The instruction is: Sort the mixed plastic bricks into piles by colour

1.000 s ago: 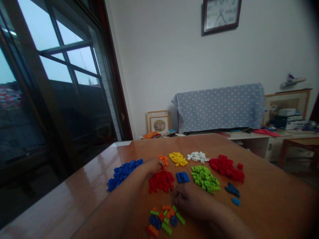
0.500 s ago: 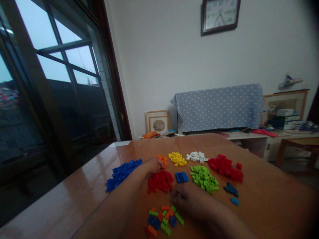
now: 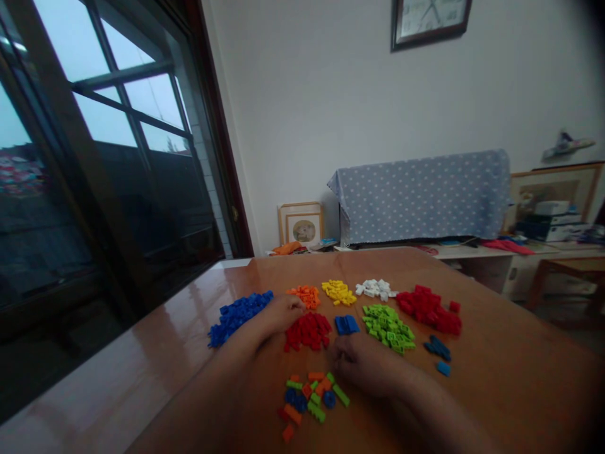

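My left hand point(image 3: 283, 313) is closed, between the blue brick pile point(image 3: 239, 316) and the orange pile point(image 3: 307, 296), just above the red pile point(image 3: 308, 331). What its fingers hold, if anything, is too small to tell. My right hand point(image 3: 362, 364) rests curled on the table below the flat blue pieces point(image 3: 346, 325) and left of the green pile point(image 3: 388, 328); its fingertips are closed and their contents hidden. A mixed group of orange, green, blue and red pieces point(image 3: 316, 398) lies nearer me, below and left of my right hand.
Behind stand yellow bricks point(image 3: 338, 292) and white bricks point(image 3: 375, 289). A larger red pile point(image 3: 429, 309) is at the right, with dark blue pieces point(image 3: 437, 347) and one light blue piece point(image 3: 443, 368) nearer me. The brown table point(image 3: 510, 378) ends before a cabinet.
My left hand has drawn back from the orange pile, slightly left and toward me, uncovering more orange bricks. My right hand has hardly moved. The view has shifted slightly.
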`<control>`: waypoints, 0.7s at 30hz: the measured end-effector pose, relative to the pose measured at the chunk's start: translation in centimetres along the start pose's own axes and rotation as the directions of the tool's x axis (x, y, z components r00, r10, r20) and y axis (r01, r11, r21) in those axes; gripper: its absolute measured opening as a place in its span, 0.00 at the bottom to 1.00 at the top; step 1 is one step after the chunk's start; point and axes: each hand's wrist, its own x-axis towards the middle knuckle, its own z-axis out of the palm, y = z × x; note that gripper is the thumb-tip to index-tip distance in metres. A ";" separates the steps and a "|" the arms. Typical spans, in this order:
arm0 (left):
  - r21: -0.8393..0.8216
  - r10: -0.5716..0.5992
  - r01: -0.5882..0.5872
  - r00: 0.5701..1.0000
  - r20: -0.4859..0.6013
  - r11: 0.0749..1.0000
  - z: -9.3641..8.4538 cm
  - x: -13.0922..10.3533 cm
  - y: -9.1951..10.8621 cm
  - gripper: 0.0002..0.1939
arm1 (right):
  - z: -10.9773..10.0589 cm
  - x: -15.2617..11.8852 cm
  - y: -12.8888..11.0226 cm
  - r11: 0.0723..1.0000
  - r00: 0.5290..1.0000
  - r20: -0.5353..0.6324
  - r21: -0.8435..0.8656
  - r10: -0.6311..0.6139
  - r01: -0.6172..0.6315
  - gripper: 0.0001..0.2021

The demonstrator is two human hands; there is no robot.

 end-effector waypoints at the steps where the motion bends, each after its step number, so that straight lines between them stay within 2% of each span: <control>1: -0.013 0.006 -0.005 1.000 0.011 1.000 0.0 -1.0 0.3 0.13 | 0.0 0.0 0.1 1.000 1.000 0.001 -0.007 -0.008 0.008 0.07; 5: -0.126 0.066 -0.050 0.990 0.124 0.991 -0.1 -4.7 1.4 0.12 | 0.1 0.1 0.5 0.999 0.999 0.016 -0.015 -0.035 0.036 0.05; 9: -0.160 0.094 -0.071 0.986 0.139 0.985 0.3 -7.4 2.3 0.12 | -0.1 -0.2 -0.1 0.999 0.998 0.048 -0.010 -0.039 0.040 0.04; 14: -0.176 0.038 -0.007 0.984 0.176 0.984 1.3 -8.5 2.0 0.13 | -0.8 -0.9 -1.2 1.000 0.986 0.167 0.016 -0.020 0.018 0.02; 17: -0.150 0.038 -0.011 0.983 0.181 0.989 1.5 -8.6 1.2 0.13 | -1.0 -1.3 -1.5 0.999 0.975 0.221 0.025 0.015 -0.021 0.02; 21: -0.096 0.051 -0.034 0.983 0.176 0.995 1.3 -8.8 0.5 0.12 | -1.0 -1.4 -1.6 0.999 0.968 0.248 0.015 0.042 -0.047 0.06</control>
